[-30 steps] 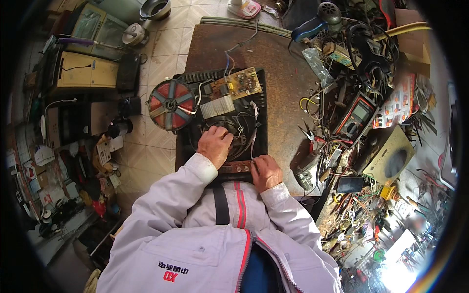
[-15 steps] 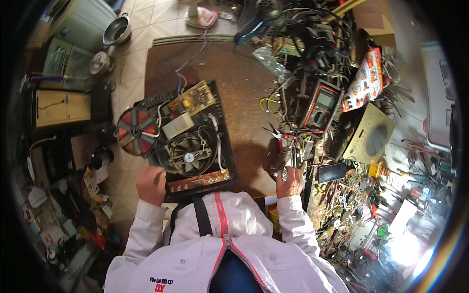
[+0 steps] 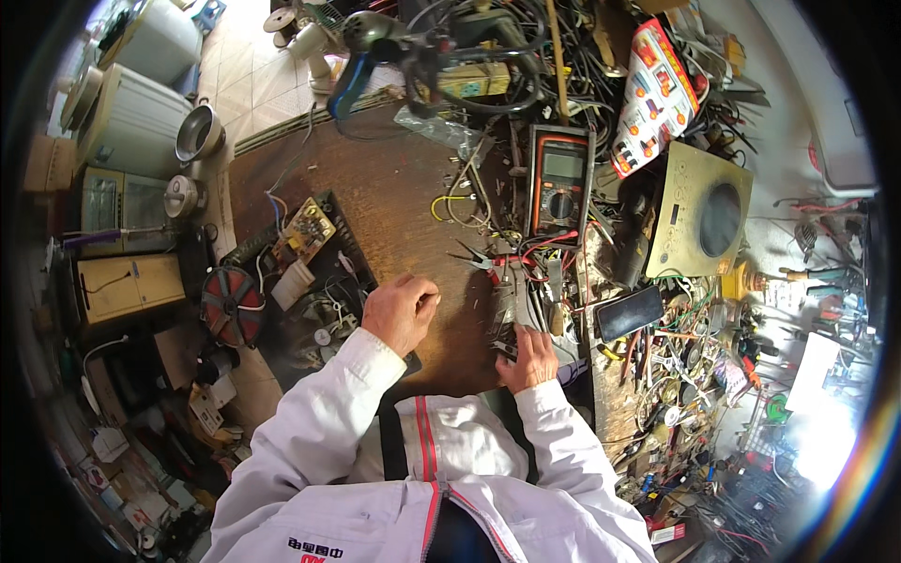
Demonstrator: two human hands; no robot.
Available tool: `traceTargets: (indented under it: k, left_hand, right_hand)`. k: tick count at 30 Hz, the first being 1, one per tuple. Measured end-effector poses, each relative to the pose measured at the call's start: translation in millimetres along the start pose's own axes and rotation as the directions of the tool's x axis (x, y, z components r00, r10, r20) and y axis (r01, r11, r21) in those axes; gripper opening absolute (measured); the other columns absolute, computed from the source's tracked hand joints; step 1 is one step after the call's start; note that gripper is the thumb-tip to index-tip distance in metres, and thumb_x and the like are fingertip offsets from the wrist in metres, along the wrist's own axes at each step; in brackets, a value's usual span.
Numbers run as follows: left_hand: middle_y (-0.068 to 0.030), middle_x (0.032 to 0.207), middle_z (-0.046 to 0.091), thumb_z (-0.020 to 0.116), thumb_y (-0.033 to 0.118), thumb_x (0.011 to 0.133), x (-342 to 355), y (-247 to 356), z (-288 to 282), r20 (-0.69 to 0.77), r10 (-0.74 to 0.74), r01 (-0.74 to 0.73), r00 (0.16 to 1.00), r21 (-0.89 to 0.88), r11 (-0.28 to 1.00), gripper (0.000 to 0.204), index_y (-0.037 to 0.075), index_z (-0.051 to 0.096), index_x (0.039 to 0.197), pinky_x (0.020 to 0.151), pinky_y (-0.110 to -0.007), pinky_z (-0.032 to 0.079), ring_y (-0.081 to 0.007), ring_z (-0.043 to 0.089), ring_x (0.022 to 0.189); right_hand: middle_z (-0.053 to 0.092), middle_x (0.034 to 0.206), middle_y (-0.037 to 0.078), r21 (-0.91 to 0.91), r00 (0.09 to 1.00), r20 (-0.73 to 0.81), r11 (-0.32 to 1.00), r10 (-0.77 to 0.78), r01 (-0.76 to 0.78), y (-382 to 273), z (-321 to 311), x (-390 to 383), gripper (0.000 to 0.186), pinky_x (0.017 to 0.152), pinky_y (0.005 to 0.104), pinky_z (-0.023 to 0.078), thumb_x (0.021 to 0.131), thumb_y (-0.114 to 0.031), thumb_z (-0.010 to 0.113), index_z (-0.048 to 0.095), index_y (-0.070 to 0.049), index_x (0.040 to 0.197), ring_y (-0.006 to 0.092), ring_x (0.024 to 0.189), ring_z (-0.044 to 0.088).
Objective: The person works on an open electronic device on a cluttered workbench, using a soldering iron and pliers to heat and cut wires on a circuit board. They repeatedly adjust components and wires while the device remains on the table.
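My left hand (image 3: 399, 310) is curled above the wooden tabletop, just right of an opened black appliance housing (image 3: 249, 249) with a circuit board (image 3: 305, 230), fan (image 3: 324, 333) and round red-and-grey coil (image 3: 232, 319). Anything inside its fingers is hidden. My right hand (image 3: 526, 361), fingers bent and slightly apart, touches grey metal items (image 3: 507, 305) at the bench's right. Red-handled pliers (image 3: 481, 263) lie just beyond them, below a red-framed multimeter (image 3: 561, 178).
A gold hot plate (image 3: 685, 178), black phone (image 3: 629, 314), heat gun (image 3: 371, 42), tangled cables, tools and parts crowd the right and back. Cabinets and a metal pot (image 3: 192, 141) stand at the left.
My view has swung rightward. My left hand left the fan area and is now over the tabletop to its right; my right hand went from the housing's front to the metal items.
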State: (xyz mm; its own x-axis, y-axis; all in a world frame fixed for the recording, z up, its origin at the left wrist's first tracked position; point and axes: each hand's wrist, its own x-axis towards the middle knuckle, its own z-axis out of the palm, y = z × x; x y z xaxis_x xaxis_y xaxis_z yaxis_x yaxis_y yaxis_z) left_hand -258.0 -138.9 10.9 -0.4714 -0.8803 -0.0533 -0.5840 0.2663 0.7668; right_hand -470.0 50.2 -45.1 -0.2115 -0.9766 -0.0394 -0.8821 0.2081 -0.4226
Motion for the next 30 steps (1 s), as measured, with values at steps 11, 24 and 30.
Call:
traceTargets:
  k: [11, 24, 30]
  left_hand:
    - [-0.0127, 0.129, 0.058, 0.075, 0.006, 0.081, 57.2, -9.1, 82.5, 0.123, 0.044, -0.089, 0.991, 0.384, 0.919, 0.041, 0.01, 0.066, 0.12, 0.091, -0.044, 0.054, -0.0339, 0.057, 0.119]
    - [-0.0149, 0.088, 0.07, 0.075, 0.008, 0.08, 39.8, -24.2, 78.2, 0.404, -0.047, -0.088, 0.914, 0.31, 0.947, 0.016, 0.007, 0.066, 0.093, 0.077, -0.048, 0.054, -0.0382, 0.069, 0.088]
    - [-0.0169, 0.088, 0.073, 0.067, 0.012, 0.086, 52.4, 5.3, 71.0, 0.566, -0.058, -0.089, 0.823, 0.229, 0.969, 0.016, 0.009, 0.072, 0.101, 0.079, -0.049, 0.056, -0.0393, 0.071, 0.087]
  right_hand:
    - [0.071, 0.101, 0.027, 0.597, 0.842, 0.349, 0.595, 0.412, -0.539, -40.1, -78.8, -49.8, 0.06, 0.084, 0.0417, 0.055, 0.084, -0.031, 0.072, 0.059, 0.005, 0.13, 0.0419, 0.095, 0.072]
    - [0.072, 0.099, 0.03, 0.406, 0.871, 0.237, 0.771, 0.431, -0.491, -32.9, -65.8, -48.2, 0.054, 0.082, 0.0489, 0.057, 0.08, -0.019, 0.076, 0.06, -0.001, 0.128, 0.0476, 0.092, 0.071]
    - [0.072, 0.097, 0.028, 0.431, 0.872, 0.194, 0.759, 0.45, -0.488, -32.1, -55.7, -55.1, 0.054, 0.079, 0.0479, 0.057, 0.081, -0.02, 0.077, 0.06, 0.0, 0.127, 0.046, 0.09, 0.071]
